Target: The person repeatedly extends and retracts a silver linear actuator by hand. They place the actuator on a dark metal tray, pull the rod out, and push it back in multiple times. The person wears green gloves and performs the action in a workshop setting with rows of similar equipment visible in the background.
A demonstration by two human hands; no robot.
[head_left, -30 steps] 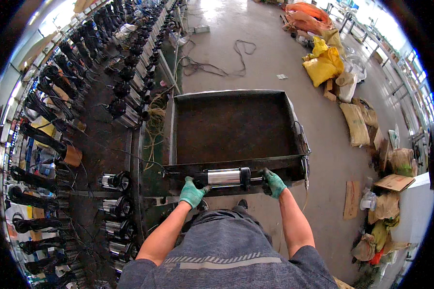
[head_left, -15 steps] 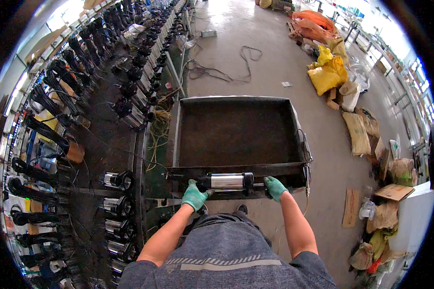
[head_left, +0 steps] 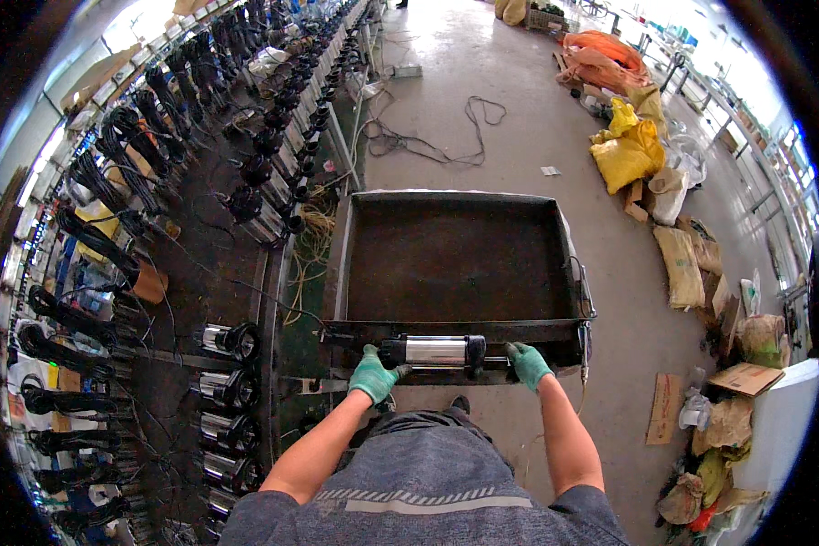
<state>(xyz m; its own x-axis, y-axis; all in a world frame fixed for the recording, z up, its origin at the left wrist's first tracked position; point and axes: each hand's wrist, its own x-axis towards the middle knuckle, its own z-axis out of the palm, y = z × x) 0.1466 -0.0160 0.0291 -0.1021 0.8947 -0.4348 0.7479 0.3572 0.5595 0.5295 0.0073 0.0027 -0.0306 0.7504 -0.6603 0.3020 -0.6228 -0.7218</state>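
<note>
A cylindrical pump motor [head_left: 433, 349], with a bright silver barrel and black ends, lies crosswise on the dark ledge at the front of a metal trough [head_left: 460, 193]. At its left black end, my left hand [head_left: 373, 376] in a green glove grips with thumb and fingers parted around it. A thin rod [head_left: 495, 360] sticks out from the motor's right end. My right hand [head_left: 529, 365], also gloved in green, closes on the rod's outer tip; its fingertips are partly hidden. A black cable [head_left: 287, 305] runs left from beside the motor.
On the left, a long bench [head_left: 200, 300] carries several similar motors [head_left: 223, 389] and coiled black cables [head_left: 73, 309]. Yellow sacks [head_left: 630, 159] and flattened cardboard [head_left: 662, 409] lie along the right. A loose cord [head_left: 419, 144] trails over the floor beyond the trough. A hose [head_left: 585, 373] hangs at its right corner.
The whole view has shifted slightly, with the trough, motor and both hands appearing a little further right and lower. Both hands keep their places at the motor's two ends.
</note>
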